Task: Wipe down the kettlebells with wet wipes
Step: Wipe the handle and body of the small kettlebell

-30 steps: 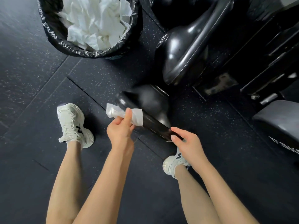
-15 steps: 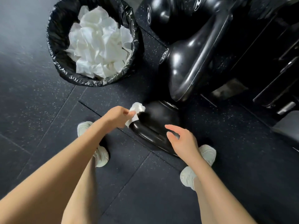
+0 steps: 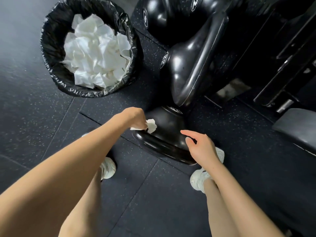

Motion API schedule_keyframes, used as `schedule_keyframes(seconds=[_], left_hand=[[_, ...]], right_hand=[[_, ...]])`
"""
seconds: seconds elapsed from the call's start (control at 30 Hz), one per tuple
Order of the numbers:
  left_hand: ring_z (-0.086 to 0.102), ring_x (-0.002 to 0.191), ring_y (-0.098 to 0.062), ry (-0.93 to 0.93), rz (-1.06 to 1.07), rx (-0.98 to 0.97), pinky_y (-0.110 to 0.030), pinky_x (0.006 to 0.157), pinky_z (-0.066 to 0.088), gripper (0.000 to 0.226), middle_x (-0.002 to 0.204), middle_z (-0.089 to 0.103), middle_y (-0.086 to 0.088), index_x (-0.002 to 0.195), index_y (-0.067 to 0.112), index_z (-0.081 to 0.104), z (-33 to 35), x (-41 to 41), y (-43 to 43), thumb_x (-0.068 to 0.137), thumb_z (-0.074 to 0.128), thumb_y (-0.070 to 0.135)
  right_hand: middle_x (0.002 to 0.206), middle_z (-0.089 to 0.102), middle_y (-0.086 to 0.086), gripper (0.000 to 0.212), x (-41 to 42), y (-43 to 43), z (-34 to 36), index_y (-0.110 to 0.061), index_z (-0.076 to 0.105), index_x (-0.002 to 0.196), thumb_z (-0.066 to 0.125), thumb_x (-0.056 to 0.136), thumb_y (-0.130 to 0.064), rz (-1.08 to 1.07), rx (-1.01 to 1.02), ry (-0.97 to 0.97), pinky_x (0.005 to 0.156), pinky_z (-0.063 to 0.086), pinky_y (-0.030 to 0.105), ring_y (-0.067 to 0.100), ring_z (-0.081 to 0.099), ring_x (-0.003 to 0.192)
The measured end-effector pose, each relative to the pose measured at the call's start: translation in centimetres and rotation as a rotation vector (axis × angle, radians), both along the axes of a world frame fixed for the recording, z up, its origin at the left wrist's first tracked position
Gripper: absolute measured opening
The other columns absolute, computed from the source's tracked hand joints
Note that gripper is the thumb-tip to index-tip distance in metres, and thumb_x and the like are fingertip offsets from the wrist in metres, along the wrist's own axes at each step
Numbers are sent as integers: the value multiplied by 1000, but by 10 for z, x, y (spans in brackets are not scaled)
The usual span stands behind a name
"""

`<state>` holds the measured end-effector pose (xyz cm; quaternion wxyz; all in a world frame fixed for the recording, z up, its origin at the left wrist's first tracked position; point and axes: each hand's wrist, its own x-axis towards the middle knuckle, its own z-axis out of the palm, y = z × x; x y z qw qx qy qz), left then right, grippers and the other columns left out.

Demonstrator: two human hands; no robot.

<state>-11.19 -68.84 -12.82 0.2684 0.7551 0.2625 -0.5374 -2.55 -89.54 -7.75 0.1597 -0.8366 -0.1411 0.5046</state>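
1. The nearest kettlebell sits on the dark rubber floor right in front of the person, between their two white shoes, with its thick handle turned toward them and its round body beyond.
2. The left hand is closed around a crumpled wet wipe and presses it against the left shoulder of the bell, just where the handle curves up into the body.
3. The right hand is empty, fingers loosely spread, hovering just over the right end of the handle; I cannot tell whether the palm touches the metal.
4. The handle's long axis runs from the wipe at upper left down to the open hand at lower right. So the unwiped stretch lies to the right of the wipe and toward the person, and the left hand is the one placed to sweep along it.
5. My guess is that the right hand is there to steady the bell, since a push along the handle could rock or turn it.
6. Two more kettlebells, the middle one and the far one, line up behind the first, against a black rack.
7. To the left stands a bin lined with a black bag and heaped with used white wipes, within easy reach of the left arm when this wipe is spent.
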Motion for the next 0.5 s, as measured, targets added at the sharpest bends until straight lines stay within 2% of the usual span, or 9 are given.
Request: schedule_keyframes(seconds=[0.07, 0.1, 0.2, 0.27, 0.33, 0.4, 0.47, 0.5], left_hand=[[60, 102, -29, -16, -51, 2, -29, 80, 45, 43, 112, 67, -10, 114, 10, 67, 15, 1, -2, 89, 47, 40], [60, 96, -29, -20, -70, -7, -29, 77, 44, 46, 108, 68, -10, 109, 9, 68, 22, 0, -3, 90, 44, 42], [50, 77, -28, -74, -42, -19, -28, 66, 38, 40, 83, 63, -12, 91, 7, 71, 45, -8, -1, 89, 46, 38], [50, 74, -25, -140, 36, -38, -26, 62, 38, 24, 75, 57, -7, 82, 15, 71, 58, -13, 1, 86, 52, 29], [49, 70, -21, -217, 207, -103, -21, 55, 36, 23, 67, 55, -4, 70, 16, 68, 78, -18, 3, 86, 57, 27], [55, 65, -19, -270, 564, -264, -18, 57, 42, 28, 63, 61, -3, 62, 19, 63, 105, -24, 5, 88, 59, 29], [70, 80, -18, -290, 916, -520, -23, 70, 56, 13, 86, 75, -7, 88, 16, 71, 134, -26, 9, 90, 60, 24], [72, 87, -18, -299, 1016, -612, -24, 72, 57, 15, 95, 75, -8, 101, 13, 70, 148, -25, 12, 89, 61, 18]], right_hand=[[80, 72, 16, 37, 1, 1, 6, -28, 62, 120, 44, 93, -10, -7, -9, -11, 105, 37, 53, -1, 47, 39], [77, 72, 17, 37, 0, 3, 11, -28, 62, 120, 44, 93, -10, -11, -7, -16, 105, 37, 53, 1, 47, 38], [91, 72, 18, 37, -3, 7, 28, -27, 62, 121, 43, 93, -10, -42, 16, -10, 106, 37, 52, 0, 48, 40], [101, 71, 18, 37, -7, 10, 42, -26, 62, 120, 43, 93, -9, -67, 28, -24, 107, 35, 50, 1, 57, 55], [107, 70, 13, 36, -10, 14, 59, -25, 62, 120, 45, 92, -9, -141, 47, -9, 109, 35, 41, 11, 63, 82], [118, 67, 1, 34, -13, 21, 80, -24, 61, 121, 49, 91, -11, -261, 93, 46, 103, 40, 28, 11, 59, 104], [123, 63, -5, 35, -16, 30, 102, -22, 58, 125, 55, 91, -15, -402, 150, 136, 96, 43, 23, 8, 57, 113], [122, 62, -6, 38, -17, 35, 114, -23, 55, 127, 58, 90, -18, -475, 175, 177, 93, 44, 22, 8, 57, 113]])
